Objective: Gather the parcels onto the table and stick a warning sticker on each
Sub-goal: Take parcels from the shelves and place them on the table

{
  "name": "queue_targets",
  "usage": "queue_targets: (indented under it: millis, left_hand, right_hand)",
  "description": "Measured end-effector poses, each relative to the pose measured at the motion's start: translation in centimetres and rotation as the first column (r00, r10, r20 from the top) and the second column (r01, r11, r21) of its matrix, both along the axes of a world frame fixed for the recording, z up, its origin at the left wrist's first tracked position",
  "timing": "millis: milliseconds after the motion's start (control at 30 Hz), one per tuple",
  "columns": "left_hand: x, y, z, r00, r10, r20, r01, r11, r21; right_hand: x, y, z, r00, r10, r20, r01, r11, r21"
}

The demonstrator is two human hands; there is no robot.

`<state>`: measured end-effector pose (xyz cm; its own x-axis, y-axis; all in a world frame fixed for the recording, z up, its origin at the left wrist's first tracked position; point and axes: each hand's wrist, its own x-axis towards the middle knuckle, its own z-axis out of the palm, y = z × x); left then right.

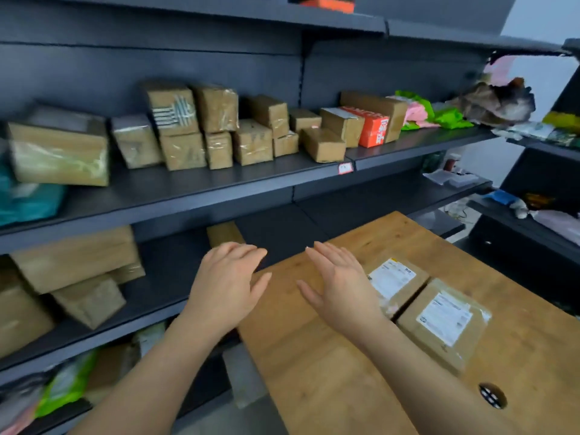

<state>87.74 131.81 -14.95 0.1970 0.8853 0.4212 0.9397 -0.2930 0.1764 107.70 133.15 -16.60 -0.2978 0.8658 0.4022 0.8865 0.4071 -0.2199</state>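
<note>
Two brown parcels with white labels lie side by side on the wooden table (329, 372): one (396, 282) just right of my right hand, the other (444, 323) nearer the table's right side. My left hand (230, 277) and my right hand (339, 282) are stretched forward, fingers straight, palms facing each other, and hold nothing. They hover over the table's far left corner, facing the dark shelf unit (219, 183). A small brown parcel (224, 233) lies on the lower shelf just beyond my left fingertips. Several cardboard parcels (216, 130) stand on the middle shelf.
An orange box (372, 130) and green and pink mailer bags (426, 111) lie at the shelf's right. Larger boxes (75, 265) fill the lower shelf's left. A second dark rack (533, 221) stands at right. A round cable hole (492, 395) sits in the tabletop.
</note>
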Motion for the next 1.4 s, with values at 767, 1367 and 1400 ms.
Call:
queue_targets:
  millis: [767,1367,1400]
  left_hand:
    - [-34.9,-31.0,4.5,0.625,0.78,-0.018,-0.78,0.625,0.037]
    - [-53.2,-46.7,5.7,-0.053,0.998,0.043,-0.996,-0.057,0.075]
    - [-53.8,-47.8,5.6,-0.091,0.995,0.049,-0.993,-0.094,0.072]
  right_hand:
    - [-43.2,-16.1,4.9,0.657,0.751,-0.067,-0.745,0.66,0.093]
    - [-75.1,-28.0,7.3,-0.023,0.998,-0.062,-0.994,-0.016,0.105]
    - [-76.3,-29.1,7.3,-0.056,0.996,-0.071,-0.993,-0.048,0.106]
